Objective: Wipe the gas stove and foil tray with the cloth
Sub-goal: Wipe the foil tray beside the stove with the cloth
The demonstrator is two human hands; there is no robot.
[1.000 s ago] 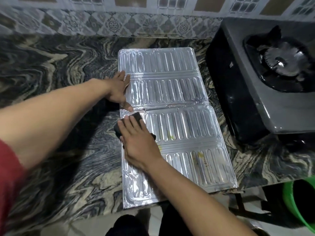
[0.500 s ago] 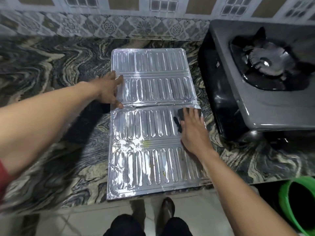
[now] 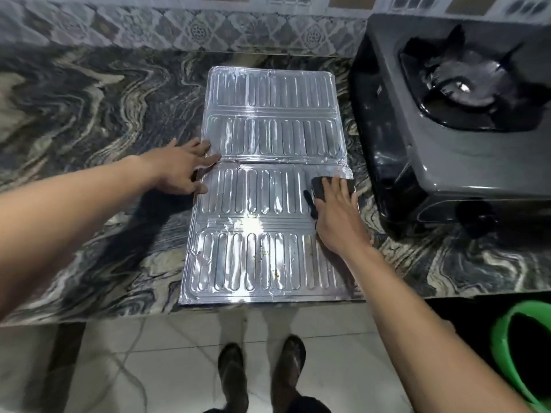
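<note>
The marbled table (image 3: 89, 120) carries everything. At its right end sits the gas stove (image 3: 447, 144), and just beside it, to the left, lies the foil tray (image 3: 268, 138) — a long ribbed sheet whose long axis runs from the wall tiles toward the table's front edge, its near end reaching that edge. A crease across the middle splits it into a far half and a near half.

The right hand (image 3: 337, 216) lies flat at the right border of the near half, fingers together and pointing away from the person, pressing the dark cloth (image 3: 320, 187) onto the foil just below the crease; this grip is a palm-down press, not a pinch. The left hand (image 3: 182, 168) rests spread and empty on the tray's left edge at the crease, pinning it.

From the cloth, the unwiped ribs with yellowish specks (image 3: 262, 254) lie nearer and to the left — so the next stroke likely runs leftward across the short axis, the right hand being the one placed for it.
</note>
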